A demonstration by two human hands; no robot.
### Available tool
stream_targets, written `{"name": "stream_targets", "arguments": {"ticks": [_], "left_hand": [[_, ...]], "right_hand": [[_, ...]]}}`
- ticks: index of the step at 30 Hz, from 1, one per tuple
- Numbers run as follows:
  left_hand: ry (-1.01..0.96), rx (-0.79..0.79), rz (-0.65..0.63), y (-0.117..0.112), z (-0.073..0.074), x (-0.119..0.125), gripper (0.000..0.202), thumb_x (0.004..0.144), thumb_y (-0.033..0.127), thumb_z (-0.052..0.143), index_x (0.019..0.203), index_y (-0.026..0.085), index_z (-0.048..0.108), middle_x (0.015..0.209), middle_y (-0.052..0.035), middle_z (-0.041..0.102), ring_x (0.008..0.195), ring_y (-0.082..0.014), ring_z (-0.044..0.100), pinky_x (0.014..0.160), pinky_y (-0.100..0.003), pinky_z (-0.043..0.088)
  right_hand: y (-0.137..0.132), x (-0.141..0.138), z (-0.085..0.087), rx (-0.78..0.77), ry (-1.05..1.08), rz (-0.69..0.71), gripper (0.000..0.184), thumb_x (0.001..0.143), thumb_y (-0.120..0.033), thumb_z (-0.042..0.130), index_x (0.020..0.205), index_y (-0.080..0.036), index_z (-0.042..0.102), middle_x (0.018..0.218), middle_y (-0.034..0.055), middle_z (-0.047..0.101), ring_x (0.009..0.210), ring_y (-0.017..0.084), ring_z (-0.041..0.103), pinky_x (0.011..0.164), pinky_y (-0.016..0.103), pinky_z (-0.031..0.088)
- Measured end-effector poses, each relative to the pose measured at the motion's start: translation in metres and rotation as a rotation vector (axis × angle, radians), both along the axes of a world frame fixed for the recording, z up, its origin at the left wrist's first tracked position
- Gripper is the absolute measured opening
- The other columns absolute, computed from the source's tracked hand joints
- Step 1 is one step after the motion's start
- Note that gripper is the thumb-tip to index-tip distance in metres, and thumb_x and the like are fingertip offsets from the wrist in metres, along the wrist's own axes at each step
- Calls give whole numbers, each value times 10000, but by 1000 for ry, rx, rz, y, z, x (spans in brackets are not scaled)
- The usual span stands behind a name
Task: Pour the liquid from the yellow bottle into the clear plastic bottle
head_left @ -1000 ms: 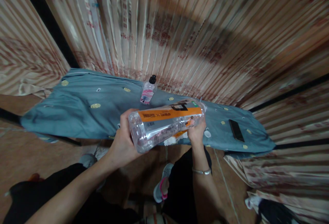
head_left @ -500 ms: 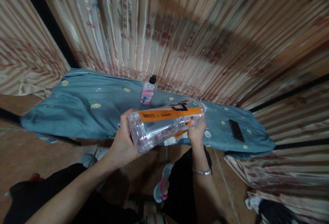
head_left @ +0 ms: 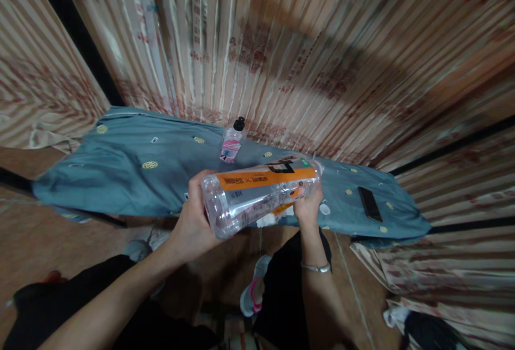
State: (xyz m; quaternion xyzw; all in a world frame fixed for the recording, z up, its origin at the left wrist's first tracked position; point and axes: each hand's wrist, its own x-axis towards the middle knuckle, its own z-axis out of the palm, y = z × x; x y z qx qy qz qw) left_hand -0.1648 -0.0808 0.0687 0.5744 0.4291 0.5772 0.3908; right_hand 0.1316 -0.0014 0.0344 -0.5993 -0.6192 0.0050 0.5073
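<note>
A large clear plastic bottle [head_left: 257, 192] with an orange and grey label lies tilted on its side in the air in front of me. My left hand [head_left: 193, 221] is wrapped round its base end. My right hand [head_left: 308, 205] grips it near the neck end, a bracelet on that wrist. Below the bottle is a board covered in blue-grey cloth [head_left: 132, 168] with yellow dots. A small spray bottle [head_left: 232, 141] with a black cap and pink label stands on that cloth, behind the big bottle.
A black phone [head_left: 370, 203] lies on the cloth to the right. A white cap [head_left: 325, 209] sits beside my right hand. Striped pink curtain fabric [head_left: 281, 55] hangs behind and at both sides. My legs and shoes are below on the brown floor.
</note>
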Motion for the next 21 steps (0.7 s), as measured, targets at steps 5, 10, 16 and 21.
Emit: {"name": "stream_targets", "arguments": {"ticks": [5, 10, 16, 21], "left_hand": [[4, -38, -3, -2, 9, -1, 1041, 594, 409, 1071, 1441, 339, 471, 1241, -88, 841, 1095, -435, 884, 982, -650, 745], [4, -86, -6, -2, 11, -1, 1066, 561, 434, 1075, 1438, 329, 479, 1241, -90, 845, 1105, -439, 879, 1008, -665, 727], [41, -41, -31, -1, 6, -4, 1065, 604, 475, 1049, 1465, 336, 438, 1236, -99, 835, 1062, -430, 887, 911, -612, 746], [93, -11, 3, -1, -2, -1, 1049, 665, 499, 1018, 1500, 364, 397, 1208, -65, 822, 1006, -384, 886, 832, -558, 744]], "right_hand": [[0, 0, -1, 7, -3, 3, 666, 946, -545, 595, 1487, -160, 637, 1346, 229, 801, 1240, 418, 799, 1096, 622, 641], [0, 0, 0, 28, 17, 14, 692, 906, -569, 638, 1454, -148, 662, 1330, 232, 819, 1216, 427, 814, 1079, 623, 656], [-1, 0, 2, 7, 29, 41, 711, 884, -542, 664, 1491, -172, 647, 1354, 218, 819, 1246, 413, 813, 1092, 616, 662], [0, 0, 1, -16, 43, 18, 748, 864, -559, 674, 1487, -145, 644, 1312, 230, 827, 1209, 430, 825, 1062, 630, 671]]}}
